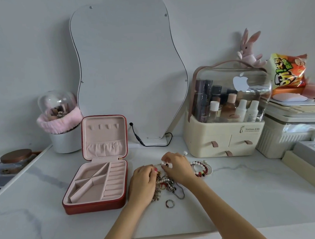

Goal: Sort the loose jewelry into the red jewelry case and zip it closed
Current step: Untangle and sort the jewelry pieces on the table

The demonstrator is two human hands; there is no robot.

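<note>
On the white marble desk (pixel 227 197), the square red zip jewelry case (pixel 95 205) lies open (pink-lined, compartments bare); both hands, left hand (pixel 142 180) and right hand (pixel 176 168), curl fingers into the tangled jewelry pile (pixel 169 186), exact grip unclear.

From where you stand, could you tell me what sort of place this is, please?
Probably a dressing table at home: a wavy mirror leans against the wall, a clear-lidded organizer holds cosmetic bottles, and a makeup brush holder stands beside the open red jewelry case.
</note>
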